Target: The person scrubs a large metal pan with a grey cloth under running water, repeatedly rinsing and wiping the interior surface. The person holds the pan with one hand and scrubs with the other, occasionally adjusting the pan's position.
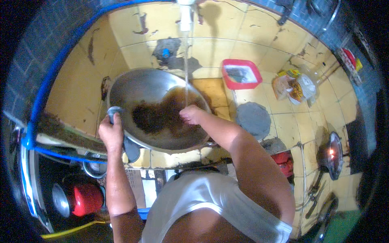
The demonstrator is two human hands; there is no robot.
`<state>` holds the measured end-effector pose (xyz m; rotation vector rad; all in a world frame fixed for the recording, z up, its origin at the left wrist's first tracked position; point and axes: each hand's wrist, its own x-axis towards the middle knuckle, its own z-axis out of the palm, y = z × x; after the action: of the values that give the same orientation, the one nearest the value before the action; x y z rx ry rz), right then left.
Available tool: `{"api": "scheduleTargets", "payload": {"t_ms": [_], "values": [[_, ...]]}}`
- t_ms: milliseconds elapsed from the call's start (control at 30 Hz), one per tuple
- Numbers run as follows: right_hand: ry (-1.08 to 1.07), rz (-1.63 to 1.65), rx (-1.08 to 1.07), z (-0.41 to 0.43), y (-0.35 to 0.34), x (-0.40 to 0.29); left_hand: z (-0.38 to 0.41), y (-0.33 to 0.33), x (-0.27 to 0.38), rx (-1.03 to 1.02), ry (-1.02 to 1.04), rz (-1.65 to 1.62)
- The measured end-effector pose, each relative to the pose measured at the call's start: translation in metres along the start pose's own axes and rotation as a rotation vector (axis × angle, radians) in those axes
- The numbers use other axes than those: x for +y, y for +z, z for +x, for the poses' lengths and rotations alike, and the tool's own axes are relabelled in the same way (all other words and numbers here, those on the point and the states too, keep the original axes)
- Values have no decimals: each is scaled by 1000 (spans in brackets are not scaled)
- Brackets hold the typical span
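Note:
A large metal wok [158, 78] lies tilted in the yellow tiled sink area, its inside dark and brownish around the middle. My left hand [111, 135] is closed around the wok's grey handle [114, 111] at the left rim. Over the right part of the wok, my right hand [191, 114] has its fingers curled. Whether it holds anything is hidden. Water [186, 57] runs from a white tap [186, 19] in a thin stream and falls right by the right hand. Brownish water seems to lie in the wok.
A red-rimmed plastic tub [242, 74] stands right of the wok, with plastic packets [293, 86] farther right. A round grey patch [253, 120] marks the tiles. A lit burner [334, 155] is at far right. Blue pipe [39, 100] borders the left; a red pot [88, 199] sits below.

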<state>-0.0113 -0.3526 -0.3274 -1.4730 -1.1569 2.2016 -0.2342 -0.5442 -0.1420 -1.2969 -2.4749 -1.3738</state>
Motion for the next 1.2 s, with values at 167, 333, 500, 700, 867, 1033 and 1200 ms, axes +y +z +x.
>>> {"api": "scheduleTargets", "payload": {"t_ms": [167,333,500,700,867,1033,1200], "values": [[-111,254,248,-14,15,-35,-2,2,2,66,-19,18],[-367,109,161,-96,74,-92,-1,-1,-4,-13,-52,-10],[-425,-92,-121,-77,171,-63,-1,3,-3,-20,46,-187],[-29,-599,-1022,-121,123,-2,5,5,-13,-30,50,-120],[-571,-2046,-938,-51,-34,35,6,8,-10,-23,22,-171],[-532,-1802,221,62,-79,15,5,0,-3,-82,-108,-144],[-616,-1303,891,138,4,-37,1,7,-14,-43,-79,-123]]}}
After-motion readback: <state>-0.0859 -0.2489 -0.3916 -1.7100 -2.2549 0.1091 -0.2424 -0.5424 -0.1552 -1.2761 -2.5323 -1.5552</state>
